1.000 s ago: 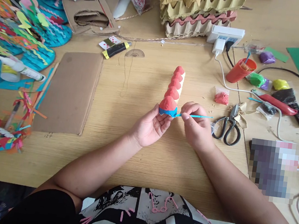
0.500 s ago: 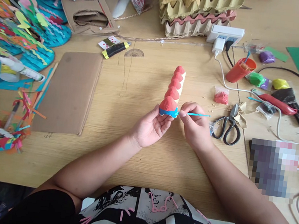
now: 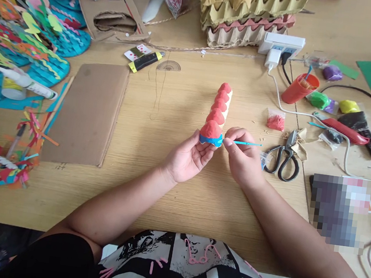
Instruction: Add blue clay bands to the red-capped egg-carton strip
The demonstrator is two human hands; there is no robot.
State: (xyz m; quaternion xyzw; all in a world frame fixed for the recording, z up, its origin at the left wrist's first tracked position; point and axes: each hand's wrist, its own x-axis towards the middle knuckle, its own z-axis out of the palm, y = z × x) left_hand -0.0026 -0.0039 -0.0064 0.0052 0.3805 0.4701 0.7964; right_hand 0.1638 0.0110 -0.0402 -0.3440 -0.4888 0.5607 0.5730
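A strip of egg carton cups [image 3: 218,109], their domes covered in red, points away from me above the table. Around its near end runs a blue band [image 3: 210,140] that looks like modelling clay. My left hand [image 3: 188,157] grips this near end from below and the left, thumb on the side and fingers curled under. In my right hand [image 3: 242,158] a thin blue modelling tool [image 3: 248,143] is pinched between thumb and fingers. Its tip meets the right side of the blue band, partly hidden by my fingertips.
Black-handled scissors [image 3: 284,157] and a packet of red clay [image 3: 276,120] lie to the right. Behind them stand a red cup [image 3: 300,88] and a power strip [image 3: 281,45] with cables. Egg trays [image 3: 244,28] are stacked at the back; a cardboard sheet [image 3: 84,112] lies left.
The view has shifted very slightly, moving everything a little to the right in the picture. Both hands keep their hold, with the tool still at the blue band.
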